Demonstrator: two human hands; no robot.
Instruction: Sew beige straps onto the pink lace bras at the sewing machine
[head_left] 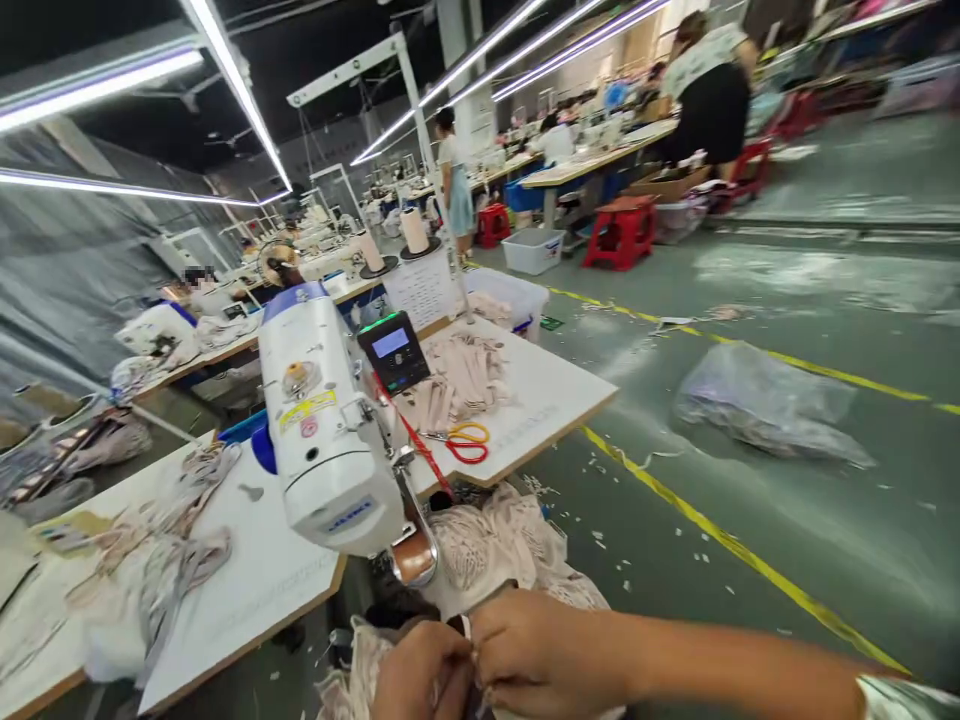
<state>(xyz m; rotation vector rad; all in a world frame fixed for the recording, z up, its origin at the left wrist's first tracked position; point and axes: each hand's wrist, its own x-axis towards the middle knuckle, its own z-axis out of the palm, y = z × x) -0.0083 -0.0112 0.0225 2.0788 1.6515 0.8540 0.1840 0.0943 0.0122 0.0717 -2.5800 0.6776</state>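
Observation:
At the bottom centre, my left hand [424, 672] and my right hand [544, 650] meet, fingers pinched together on a small piece of fabric, mostly hidden between them. Beige fabric [514, 540] hangs in a bunch just beyond my hands, with more under my left hand. The white sewing machine [330, 440] stands on the table, its front end close above my hands. Scissors [466, 442] with red and yellow handles lie beside a red strap [420, 445]. Cut beige strips [469, 375] are piled near the small display panel [393, 350].
White tabletop [255, 570] at left carries crumpled fabric [180, 550]. A plastic bag [757, 400] lies on the floor at right, with scraps and yellow tape lines. Red stools [621, 232], plastic bins [532, 250] and people at other tables stand farther back.

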